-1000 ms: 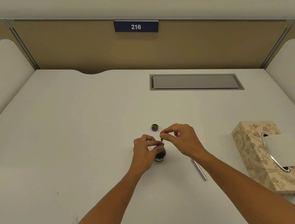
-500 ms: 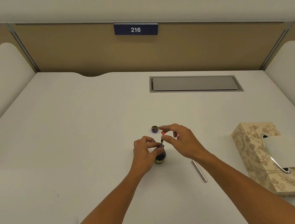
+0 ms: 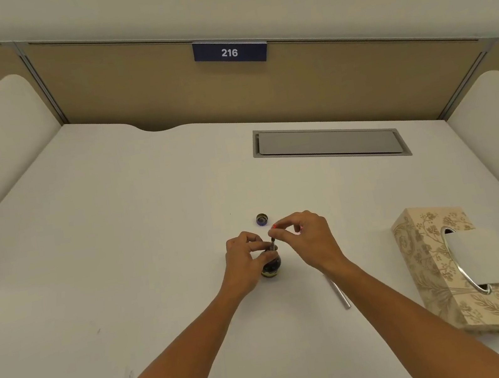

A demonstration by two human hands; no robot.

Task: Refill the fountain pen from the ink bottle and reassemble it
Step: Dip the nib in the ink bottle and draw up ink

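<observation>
Mid-frame, your left hand [image 3: 245,263] gripped the bottle [image 3: 270,264]. Your right hand [image 3: 307,238] pinched the pen [image 3: 273,241], filling it. Next, I think, lift slowly.

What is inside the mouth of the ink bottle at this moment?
A thin dark pen part stands in the ink bottle mouth, pinched at its top by the right hand. The left hand grips the neck. Its lower end is hidden inside.

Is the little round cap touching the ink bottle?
Apart. The head view shows the cap lying alone on the table, bare white surface plainly between it and the ink bottle.
</observation>
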